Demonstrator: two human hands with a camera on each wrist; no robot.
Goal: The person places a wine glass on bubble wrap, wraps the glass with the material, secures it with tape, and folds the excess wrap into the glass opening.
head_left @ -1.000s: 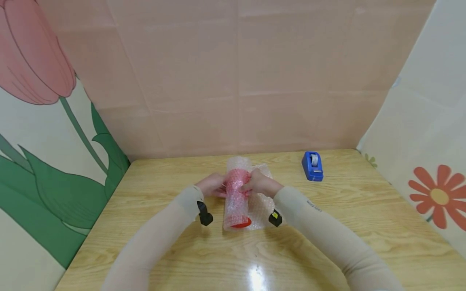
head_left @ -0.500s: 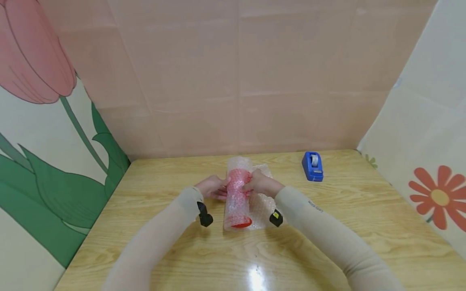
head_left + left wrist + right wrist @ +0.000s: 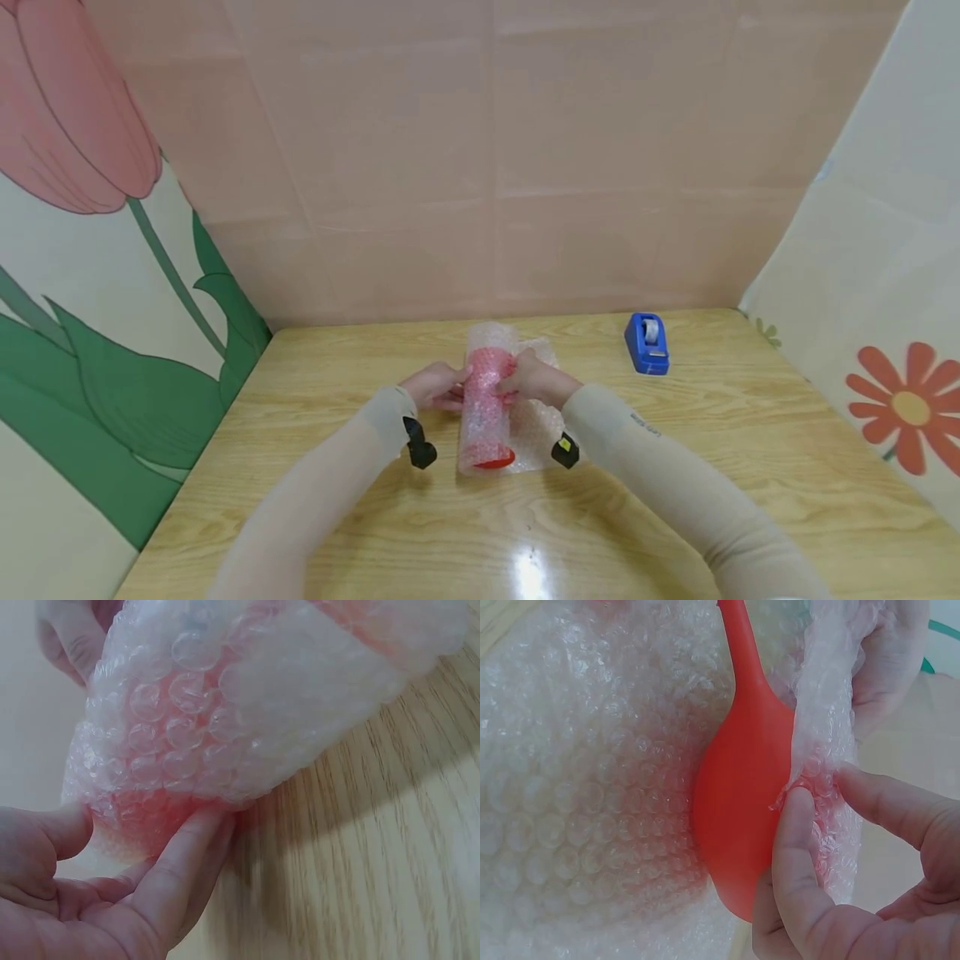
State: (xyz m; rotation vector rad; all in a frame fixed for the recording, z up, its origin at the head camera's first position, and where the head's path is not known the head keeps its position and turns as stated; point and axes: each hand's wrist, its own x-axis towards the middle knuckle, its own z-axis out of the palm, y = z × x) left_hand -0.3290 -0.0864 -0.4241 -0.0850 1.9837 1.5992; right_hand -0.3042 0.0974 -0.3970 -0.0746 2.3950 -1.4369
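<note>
A roll of clear bubble wrap [image 3: 483,425] lies lengthwise on the table, wrapped over a red vase-like thing [image 3: 742,802] with a rounded body and slim neck. Its red end peeks out at the roll's near end in the head view. My left hand [image 3: 435,385] holds the roll's left side, thumb on one face and fingertips [image 3: 199,832] against the lower side. On the right, my right hand [image 3: 538,379] pinches the edge of the bubble wrap between thumb and fingers, over the red body. A flat part of the wrap spreads out beneath my right hand.
A blue tape dispenser [image 3: 647,343] with a roll of tape stands at the back right of the wooden table [image 3: 360,517]. A pink-beige backdrop [image 3: 375,167] rises behind the table, and flower-printed panels flank it on both sides.
My left thumb now shows against the roll's left side, where it was less visible a second ago. The roll and my right hand stay nearly in place.
</note>
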